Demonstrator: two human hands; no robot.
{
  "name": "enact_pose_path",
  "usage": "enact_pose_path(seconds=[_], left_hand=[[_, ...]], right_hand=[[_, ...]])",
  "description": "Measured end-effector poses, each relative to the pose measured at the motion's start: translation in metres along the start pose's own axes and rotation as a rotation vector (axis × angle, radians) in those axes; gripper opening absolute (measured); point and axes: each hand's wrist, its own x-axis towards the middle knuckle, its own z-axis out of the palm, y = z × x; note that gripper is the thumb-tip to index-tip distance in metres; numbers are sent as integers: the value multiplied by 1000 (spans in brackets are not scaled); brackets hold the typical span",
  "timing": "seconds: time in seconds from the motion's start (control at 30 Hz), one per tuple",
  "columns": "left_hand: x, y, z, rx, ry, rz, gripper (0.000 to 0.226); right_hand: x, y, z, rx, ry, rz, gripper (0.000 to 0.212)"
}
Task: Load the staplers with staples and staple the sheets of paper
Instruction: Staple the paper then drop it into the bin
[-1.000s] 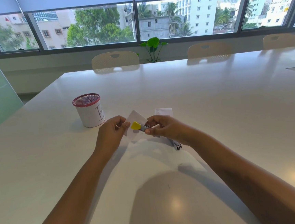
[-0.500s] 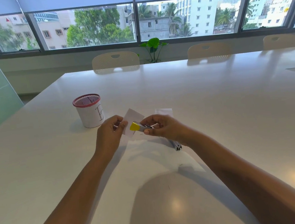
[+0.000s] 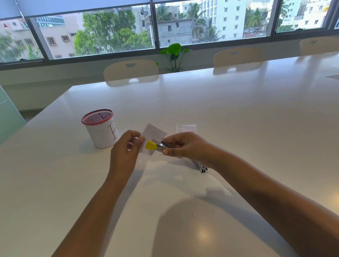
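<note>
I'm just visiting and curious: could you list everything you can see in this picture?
Table: one, white, fills the foreground.
Cup: one, white with red mesh rim, left of the hands.
Stapler: one, yellow tip, in right hand.
Paper: one small white piece, in left hand.
Paper slip: one, white, behind right hand.
Chairs: three, beige, far side.
Plant: one, green, by window.
Left hand: grip on paper.
Right hand: grip on stapler.

Mesh cup (image 3: 100, 130) sits on the table (image 3: 246, 121), left of the hands. Left hand (image 3: 124, 152) and right hand (image 3: 183, 146) meet just above the tabletop, stapler (image 3: 158, 145) between them, folded paper (image 3: 153, 134) right behind it. Another paper slip (image 3: 186, 128) lies beyond the right hand. Chairs (image 3: 130, 71) line the far edge, plant (image 3: 174, 55) behind them.
</note>
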Motion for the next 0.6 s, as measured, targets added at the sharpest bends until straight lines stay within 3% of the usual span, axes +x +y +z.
enact_pose_path(seconds=[0.13, 0.33, 0.6], left_hand=[[0, 4, -3, -55, 19, 0, 3], [-1, 5, -3, -36, -6, 9, 3], [0, 5, -3, -107, -22, -37, 13]], right_hand=[[-1, -2, 3, 12, -7, -8, 28], [-3, -3, 4, 10, -28, -20, 4], [-3, -3, 4, 11, -17, -45, 13]])
